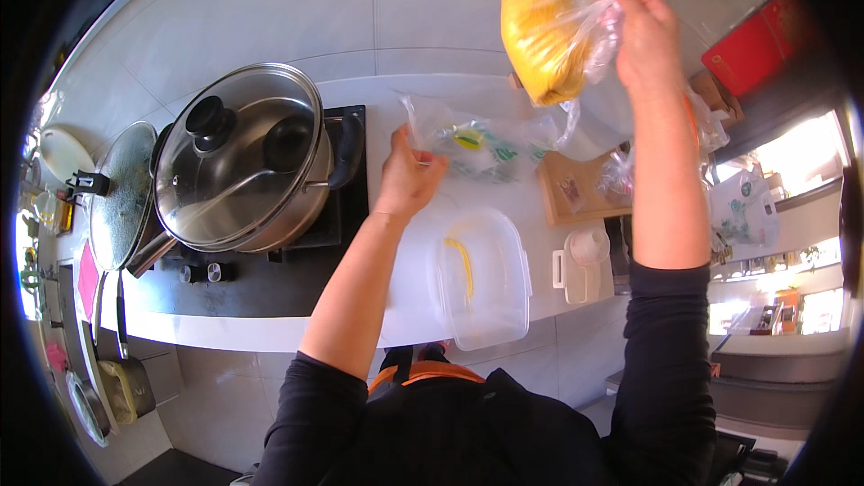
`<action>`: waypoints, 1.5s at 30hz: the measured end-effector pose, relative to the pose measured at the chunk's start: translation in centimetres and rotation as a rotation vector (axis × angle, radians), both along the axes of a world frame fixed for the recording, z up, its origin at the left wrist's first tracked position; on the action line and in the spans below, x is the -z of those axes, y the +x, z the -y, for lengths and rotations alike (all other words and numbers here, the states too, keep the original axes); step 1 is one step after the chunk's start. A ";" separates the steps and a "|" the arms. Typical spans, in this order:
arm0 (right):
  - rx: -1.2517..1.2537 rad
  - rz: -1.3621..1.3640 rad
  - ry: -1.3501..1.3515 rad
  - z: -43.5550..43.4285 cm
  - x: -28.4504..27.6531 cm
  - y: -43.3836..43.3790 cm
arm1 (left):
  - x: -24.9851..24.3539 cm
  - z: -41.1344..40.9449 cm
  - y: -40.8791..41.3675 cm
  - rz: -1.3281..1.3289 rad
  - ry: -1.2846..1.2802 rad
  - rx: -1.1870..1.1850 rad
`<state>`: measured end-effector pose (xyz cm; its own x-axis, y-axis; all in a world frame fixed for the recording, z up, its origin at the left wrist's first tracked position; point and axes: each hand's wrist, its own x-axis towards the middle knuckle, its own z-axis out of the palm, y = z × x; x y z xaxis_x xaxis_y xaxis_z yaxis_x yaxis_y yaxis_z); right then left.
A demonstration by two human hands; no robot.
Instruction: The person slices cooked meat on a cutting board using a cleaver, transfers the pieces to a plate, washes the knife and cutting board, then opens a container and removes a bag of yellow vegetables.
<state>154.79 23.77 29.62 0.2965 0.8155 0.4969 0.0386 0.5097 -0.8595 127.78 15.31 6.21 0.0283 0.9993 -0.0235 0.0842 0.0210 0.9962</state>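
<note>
My right hand (644,30) is raised at the upper right, gripping the gathered neck of a clear plastic bag full of yellow powdery or grainy food (543,34). Over the white counter, my left hand (413,175) pinches the edge of a thin clear plastic bag with green print (482,142), which lies crumpled and looks flat. Below it, near the front edge, is a translucent plastic container (489,283) without a lid. A yellow streak (466,263) shows in it.
Left of my arm, a lidded steel pot (243,162) and a lidded pan (125,196) stand on a black gas hob (270,283). To the right are a wooden tray (563,189) holding small packets, a white plastic measuring jug (580,263) and a red box (749,47).
</note>
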 end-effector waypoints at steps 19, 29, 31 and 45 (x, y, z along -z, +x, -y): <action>0.149 0.563 -0.825 28.3 12.8 1.6 | -2.6 23.6 -10.4 -0.257 0.393 0.276; -0.008 0.342 -0.935 25.8 23.2 1.5 | -0.6 26.7 -2.2 -0.252 0.025 0.528; -0.098 0.346 -0.939 25.7 22.6 1.9 | 0.1 26.6 2.0 -0.272 0.060 0.665; -0.129 0.527 -0.491 26.2 21.7 4.8 | 5.0 18.6 18.5 -0.299 0.257 0.035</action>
